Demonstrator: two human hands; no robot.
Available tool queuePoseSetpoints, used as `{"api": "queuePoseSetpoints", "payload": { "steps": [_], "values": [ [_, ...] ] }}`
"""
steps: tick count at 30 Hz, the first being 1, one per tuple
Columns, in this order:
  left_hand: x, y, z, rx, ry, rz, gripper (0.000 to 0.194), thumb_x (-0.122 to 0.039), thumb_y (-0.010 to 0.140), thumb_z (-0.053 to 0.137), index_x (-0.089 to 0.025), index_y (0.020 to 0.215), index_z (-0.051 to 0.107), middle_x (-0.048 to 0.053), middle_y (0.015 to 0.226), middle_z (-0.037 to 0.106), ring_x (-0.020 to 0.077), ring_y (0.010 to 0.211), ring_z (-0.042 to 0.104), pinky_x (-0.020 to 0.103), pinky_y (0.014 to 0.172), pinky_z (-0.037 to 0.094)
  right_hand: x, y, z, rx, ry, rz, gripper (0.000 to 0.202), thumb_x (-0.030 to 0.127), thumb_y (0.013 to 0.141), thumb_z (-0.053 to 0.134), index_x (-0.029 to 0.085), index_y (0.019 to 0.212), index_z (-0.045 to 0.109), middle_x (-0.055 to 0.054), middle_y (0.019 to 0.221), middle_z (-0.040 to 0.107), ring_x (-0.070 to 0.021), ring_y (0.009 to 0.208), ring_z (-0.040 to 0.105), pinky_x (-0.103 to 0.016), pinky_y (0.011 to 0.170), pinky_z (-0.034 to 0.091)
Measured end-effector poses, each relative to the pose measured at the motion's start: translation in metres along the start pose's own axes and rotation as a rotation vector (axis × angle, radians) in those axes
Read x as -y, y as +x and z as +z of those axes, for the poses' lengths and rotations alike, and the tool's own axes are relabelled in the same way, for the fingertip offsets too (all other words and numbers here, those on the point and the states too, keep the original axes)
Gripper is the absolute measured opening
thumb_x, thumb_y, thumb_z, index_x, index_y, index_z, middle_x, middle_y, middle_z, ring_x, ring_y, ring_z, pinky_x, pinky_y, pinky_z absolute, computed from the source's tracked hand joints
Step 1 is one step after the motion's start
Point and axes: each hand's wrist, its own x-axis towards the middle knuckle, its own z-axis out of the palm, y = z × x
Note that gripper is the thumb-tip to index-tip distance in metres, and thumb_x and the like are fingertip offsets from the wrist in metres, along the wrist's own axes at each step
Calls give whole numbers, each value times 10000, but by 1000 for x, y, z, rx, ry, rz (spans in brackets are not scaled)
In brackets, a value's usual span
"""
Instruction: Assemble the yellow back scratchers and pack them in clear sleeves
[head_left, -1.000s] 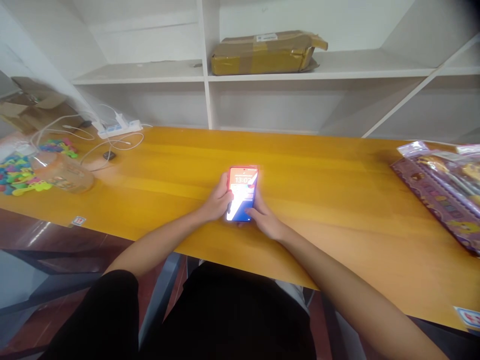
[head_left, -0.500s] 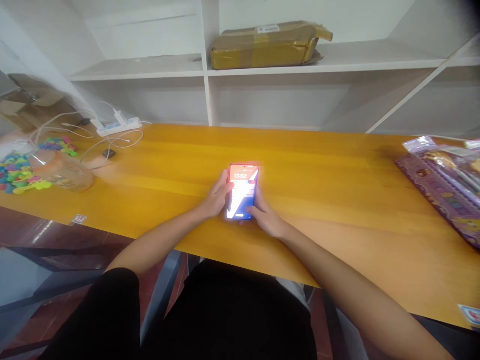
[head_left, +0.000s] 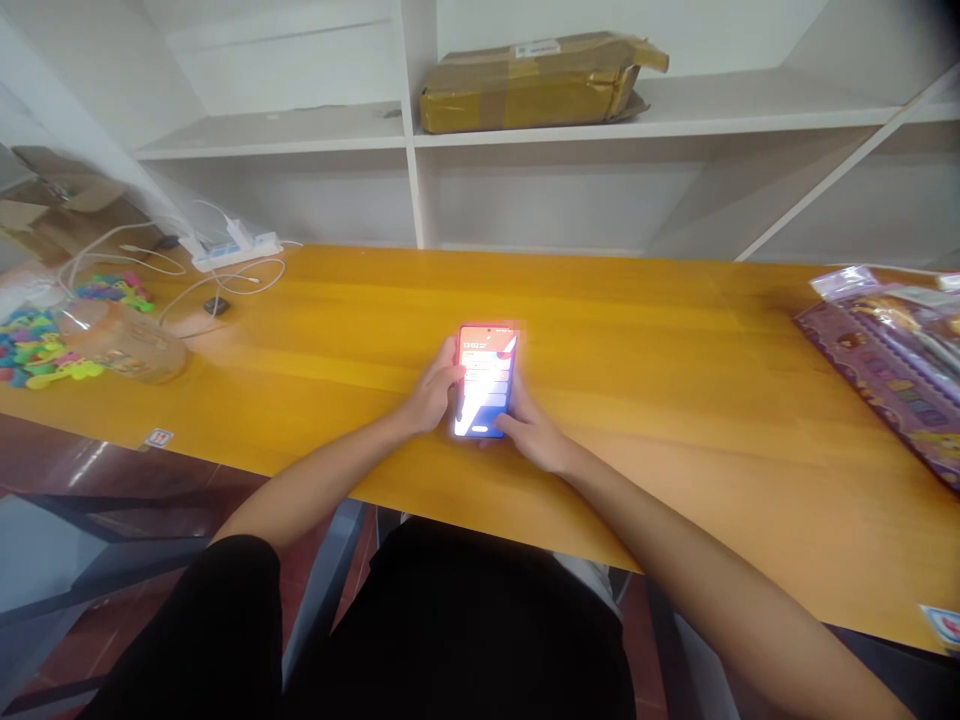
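A lit smartphone is held upright in the middle of the head view, above the wooden table. Its screen shows a clock and several stacked panels over a red, white and blue background. My left hand is closed round the phone's left edge, thumb at the screen's side. Gripping the lower right edge is my right hand, its thumb over the bottom of the screen. The fingers behind the phone are mostly hidden.
On the left are a clear plastic jar, colourful small toys, a power strip with white cables, and an open carton. Purple packaged goods lie at the right. A taped cardboard box rests on the shelf behind.
The phone's screen has changed: the clock is smaller and more panels fill the middle. Both hands keep their hold with hardly any movement. The view has shifted slightly.
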Motion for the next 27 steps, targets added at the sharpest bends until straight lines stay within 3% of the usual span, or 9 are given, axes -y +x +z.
{"api": "queuePoseSetpoints", "payload": {
  "steps": [6, 10, 13, 17, 21, 27],
  "values": [
    [-1, -1, 0, -1, 0, 8, 413, -400, 953, 537, -213, 1320, 571, 107, 1302, 653, 299, 1191, 612, 457, 1055, 497, 0, 0, 0, -2, -13, 0, 777, 243, 932, 627, 358, 1590, 231, -107, 1409, 565, -238, 1003, 683, -434, 711, 702],
    [-2, -2, -1, -2, 27, 2, 367, -375, 957, 526, -225, 1287, 580, 87, 1238, 652, 286, 1142, 611, 453, 1029, 499, 0, -1, -1, -21, -9, 14, 650, 400, 1045, 550, 353, 1610, 232, -122, 1426, 566, -243, 992, 692, -446, 706, 701],
    [-2, -2, -1, -8, 37, 4, 349, -348, 946, 520, -230, 1267, 585, 80, 1232, 642, 279, 1126, 602, 453, 1021, 495, -1, -2, -1, -21, -7, 19, 708, 490, 1048, 568, 366, 1632, 189, -130, 1414, 567, -248, 977, 697, -462, 707, 703],
    [-4, -2, -1, 8, 35, 28, 351, -360, 951, 516, -221, 1267, 581, 91, 1228, 643, 292, 1145, 596, 460, 1029, 490, 2, -1, -1, 2, -97, 10, 883, 451, 976, 706, 352, 1647, 140, -138, 1384, 572, -246, 953, 703, -478, 723, 701],
    [-4, -3, -1, 10, 40, 45, 318, -355, 972, 500, -220, 1251, 569, 92, 1215, 650, 292, 1133, 607, 464, 1033, 489, 7, -1, 1, 20, -170, -9, 860, 409, 956, 738, 313, 1633, 216, -145, 1339, 584, -235, 910, 700, -496, 747, 696],
    [1, -2, -3, 31, 48, 69, 297, -341, 986, 487, -236, 1258, 544, 91, 1248, 648, 299, 1165, 612, 479, 1053, 485, 8, -1, 1, 48, -165, -8, 932, 383, 942, 746, 330, 1667, 164, -146, 1330, 585, -265, 965, 701, -530, 781, 684]
  ]
}}
